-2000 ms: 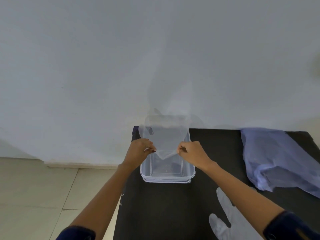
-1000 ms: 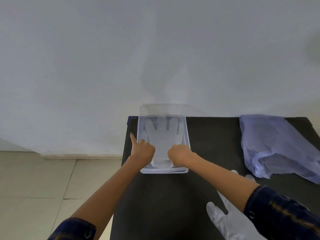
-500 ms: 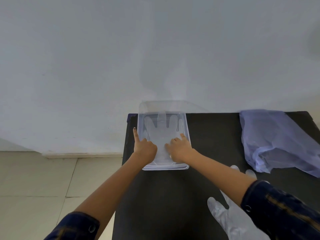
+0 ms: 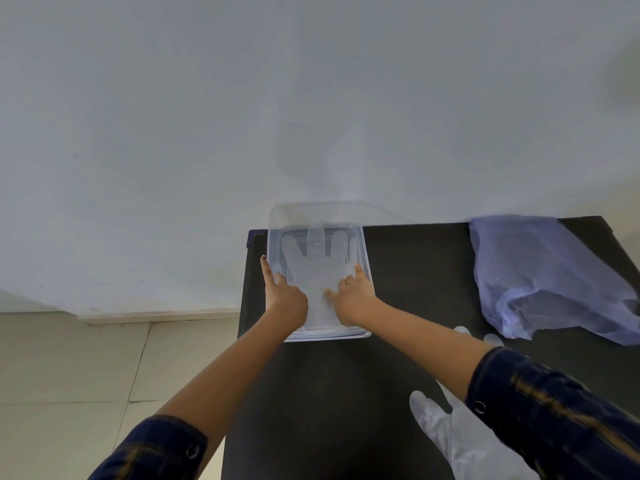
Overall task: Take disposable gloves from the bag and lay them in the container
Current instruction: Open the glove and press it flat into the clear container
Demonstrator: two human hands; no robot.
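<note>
A see-through glove (image 4: 313,268) lies flat inside a clear plastic container (image 4: 367,271) near the middle of the frame. The glove is thin and cloudy white, and its fingers point up toward the wall (image 4: 242,98). The container sits at the far left corner of a black counter (image 4: 346,393).

The left hand (image 4: 285,299) rests on the left side of the container, its grip loose, with one finger pointing straight up along the rim and nothing pinched. The right hand (image 4: 355,299) lies on the lower part of the glove with its fingers spread flat, pressing it down.

A soft bluish plastic bag (image 4: 540,278) lies crumpled on the counter at the right of the frame, well apart from the container. Another white glove (image 4: 460,441) lies on the counter at the lower right, partly under the right sleeve (image 4: 554,410).
</note>
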